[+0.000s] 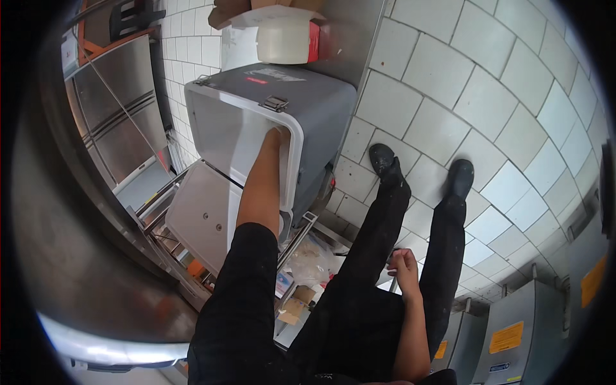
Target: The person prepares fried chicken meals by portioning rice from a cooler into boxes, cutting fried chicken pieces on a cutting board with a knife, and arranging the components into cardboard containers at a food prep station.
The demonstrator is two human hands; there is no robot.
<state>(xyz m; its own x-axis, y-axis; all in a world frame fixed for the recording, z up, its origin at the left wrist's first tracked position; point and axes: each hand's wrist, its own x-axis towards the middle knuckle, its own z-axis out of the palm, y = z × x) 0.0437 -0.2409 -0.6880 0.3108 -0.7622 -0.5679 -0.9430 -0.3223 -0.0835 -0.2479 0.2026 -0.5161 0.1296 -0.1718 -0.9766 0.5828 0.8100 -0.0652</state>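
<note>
A grey insulated food carrier point(317, 101) with a pale rim stands on a metal surface, its front door point(197, 216) swung down. My left forearm reaches through the opening into the white interior. Only the wrist end of my left hand point(274, 135) shows, near the inner right wall; its fingers are hidden, so what it touches cannot be seen. Low beside my legs hangs my right hand point(404, 267), fingers loosely curled and slightly apart, with nothing visible in it. Metal latches point(275, 103) sit on the carrier's upper rim.
Behind the carrier are a cream container with a red end point(284, 42) and cardboard point(236, 12). A metal rack rail point(297, 240) runs below, near a clear plastic bag point(308, 260) and small cardboard boxes point(294, 305). Grey metal boxes point(505, 332) with orange labels stand at lower right, beside white floor tiles point(433, 72).
</note>
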